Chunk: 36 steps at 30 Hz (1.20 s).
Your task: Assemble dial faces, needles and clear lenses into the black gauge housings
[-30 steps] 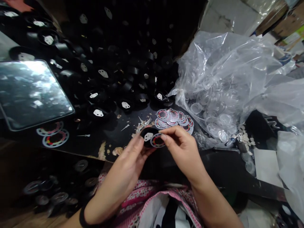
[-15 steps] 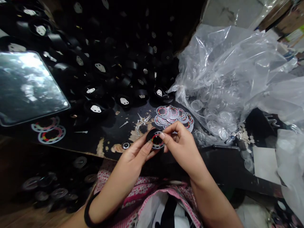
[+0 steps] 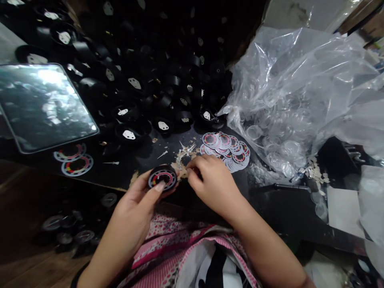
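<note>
Dial-faced black cup (image 3: 165,176) in left hand (image 3: 140,200)

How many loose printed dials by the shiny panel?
2: the front dial, nearer the camera; the rear dial, at the shiny panel's edge, partly overlapped. Others may be hidden beneath.
</note>
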{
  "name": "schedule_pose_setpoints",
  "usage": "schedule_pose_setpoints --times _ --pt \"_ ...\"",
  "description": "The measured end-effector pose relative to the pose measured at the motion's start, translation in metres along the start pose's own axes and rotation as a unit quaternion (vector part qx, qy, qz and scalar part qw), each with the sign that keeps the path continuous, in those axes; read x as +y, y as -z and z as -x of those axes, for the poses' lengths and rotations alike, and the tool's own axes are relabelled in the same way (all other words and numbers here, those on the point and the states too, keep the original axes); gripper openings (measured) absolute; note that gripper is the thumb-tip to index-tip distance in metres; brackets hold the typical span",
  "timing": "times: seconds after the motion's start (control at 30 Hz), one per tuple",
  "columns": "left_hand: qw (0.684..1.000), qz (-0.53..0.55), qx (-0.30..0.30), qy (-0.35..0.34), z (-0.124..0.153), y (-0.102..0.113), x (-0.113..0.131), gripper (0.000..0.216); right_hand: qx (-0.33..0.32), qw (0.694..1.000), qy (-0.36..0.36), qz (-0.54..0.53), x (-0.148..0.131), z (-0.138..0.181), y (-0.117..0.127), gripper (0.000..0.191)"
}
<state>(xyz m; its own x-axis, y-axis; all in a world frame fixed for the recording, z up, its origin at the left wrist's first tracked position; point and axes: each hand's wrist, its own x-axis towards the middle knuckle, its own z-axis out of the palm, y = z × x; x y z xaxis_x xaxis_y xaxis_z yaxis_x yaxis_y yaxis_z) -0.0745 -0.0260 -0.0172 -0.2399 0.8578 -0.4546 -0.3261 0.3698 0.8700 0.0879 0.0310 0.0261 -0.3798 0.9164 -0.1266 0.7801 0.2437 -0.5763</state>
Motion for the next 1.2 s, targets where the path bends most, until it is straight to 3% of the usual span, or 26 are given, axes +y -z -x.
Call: schedule_pose_setpoints --times 0.1,0.2,0.57,0.63,0.77,1.0,1.1,1.2 --pt "0.996 0.086 0.013 0.029 0.000 0.003 0.010 0.023 0.001 0.987 0.007 0.158 -0.011 -0.021 -0.015 0.019" --pt "0.992 0.118 -0.002 0.042 0.002 0.001 0.015 0.014 -0.005 0.978 0.007 0.209 -0.015 -0.031 -0.024 0.021" --pt "0.975 0.219 -0.018 0.029 -0.003 -0.016 0.013 0.014 -0.037 0.977 -0.031 0.206 0.001 -0.025 -0.008 0.021" --pt "0.976 0.217 -0.009 0.013 -0.002 -0.012 0.015 0.013 -0.035 0.979 -0.028 0.200 0.002 -0.025 -0.007 0.019" --pt "0.978 0.187 0.065 -0.067 -0.001 0.003 0.019 0.013 -0.022 0.978 -0.013 0.208 0.002 -0.024 -0.009 0.019" --pt "0.982 0.177 0.055 -0.035 0.006 0.007 0.017 0.013 -0.026 0.984 -0.024 0.176 0.007 -0.027 -0.009 0.016" --pt "0.981 0.172 0.067 -0.057 0.007 0.009 0.018 0.011 -0.018 0.987 -0.035 0.155 0.009 -0.024 -0.004 0.013" --pt "0.977 0.162 0.102 -0.091 0.005 0.017 0.018 0.012 -0.023 0.990 -0.002 0.139 -0.002 -0.022 -0.006 0.014"
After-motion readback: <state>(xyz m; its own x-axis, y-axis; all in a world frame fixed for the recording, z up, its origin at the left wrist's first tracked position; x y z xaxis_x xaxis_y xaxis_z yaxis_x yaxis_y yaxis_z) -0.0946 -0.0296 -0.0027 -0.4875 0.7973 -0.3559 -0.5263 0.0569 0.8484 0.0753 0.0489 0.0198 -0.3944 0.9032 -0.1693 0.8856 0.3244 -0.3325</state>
